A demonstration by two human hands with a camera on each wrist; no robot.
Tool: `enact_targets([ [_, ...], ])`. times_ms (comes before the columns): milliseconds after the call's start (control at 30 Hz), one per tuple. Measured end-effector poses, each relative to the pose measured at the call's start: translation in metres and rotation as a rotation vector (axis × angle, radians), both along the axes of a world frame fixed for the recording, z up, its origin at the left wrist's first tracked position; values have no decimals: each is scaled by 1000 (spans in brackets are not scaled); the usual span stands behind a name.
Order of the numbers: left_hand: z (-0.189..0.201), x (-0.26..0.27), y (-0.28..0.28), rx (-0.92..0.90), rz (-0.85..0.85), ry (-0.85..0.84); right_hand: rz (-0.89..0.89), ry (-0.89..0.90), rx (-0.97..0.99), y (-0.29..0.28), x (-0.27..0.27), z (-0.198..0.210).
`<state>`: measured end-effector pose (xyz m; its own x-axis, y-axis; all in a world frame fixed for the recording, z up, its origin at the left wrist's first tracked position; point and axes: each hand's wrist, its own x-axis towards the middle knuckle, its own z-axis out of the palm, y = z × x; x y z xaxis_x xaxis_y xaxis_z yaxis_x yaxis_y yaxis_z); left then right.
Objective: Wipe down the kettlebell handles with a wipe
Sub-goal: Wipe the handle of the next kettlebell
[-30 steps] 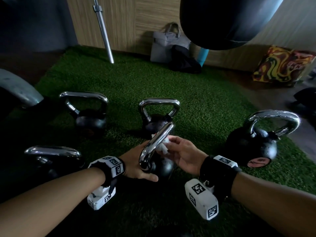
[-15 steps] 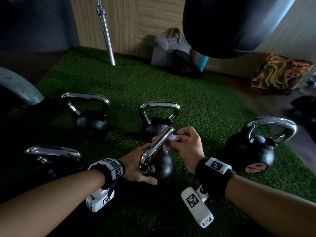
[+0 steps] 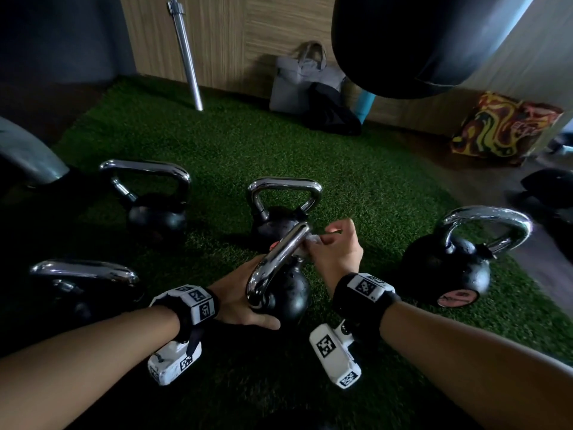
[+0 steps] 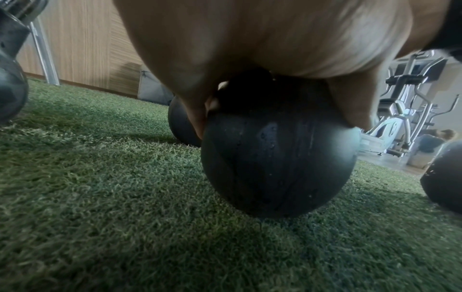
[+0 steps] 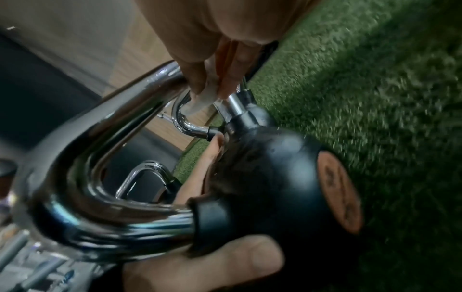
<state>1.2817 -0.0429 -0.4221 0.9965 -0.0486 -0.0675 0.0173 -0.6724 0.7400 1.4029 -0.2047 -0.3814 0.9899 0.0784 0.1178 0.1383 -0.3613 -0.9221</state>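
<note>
Green turf (image 3: 356, 169) underfoot, and four more kettlebells ring the action: one dead ahead (image 3: 280, 209), just behind the near one, another far left (image 3: 155, 203), one near left (image 3: 83, 283), and a big one (image 3: 452, 259) off to the right with a pink badge on its side. A black punch bag (image 3: 418, 41) hangs overhead, a steel bar (image 3: 186, 54) leans on the wood-panel wall, and a grey bag (image 3: 297, 79) sits at its foot.

Centre stage, the kettlebell (image 3: 285, 293) sits on the turf: round matte black ball, thick mirror-chrome handle (image 3: 279, 259) looping up toward the camera. The left hand (image 3: 238, 299) cups the ball, thumb along the near side, fingers wrapped round the far side, grip clamped on it. The right hand (image 3: 335, 252) is at the far end of the handle, fingertips pinching a small crumpled white wipe (image 5: 202, 98) against the chrome where it bends down to the ball. That grip is closed tight on the wipe.
</note>
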Motion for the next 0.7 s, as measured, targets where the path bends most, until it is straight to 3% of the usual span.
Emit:
enact_targets([
  [200,5,-8,-4,39,54,2,-106,85,-18,17,-1,-10],
  [367,7,-14,-3,94,27,-34,-61,127,-70,14,0,-13],
  [467,6,-18,2,59,17,-111,-33,131,-122,14,-3,-14],
  [633,27,-32,-11,140,170,-352,43,254,-173,1,5,-10],
  [700,37,-37,-14,212,214,-393,113,166,-291,-12,15,-2],
])
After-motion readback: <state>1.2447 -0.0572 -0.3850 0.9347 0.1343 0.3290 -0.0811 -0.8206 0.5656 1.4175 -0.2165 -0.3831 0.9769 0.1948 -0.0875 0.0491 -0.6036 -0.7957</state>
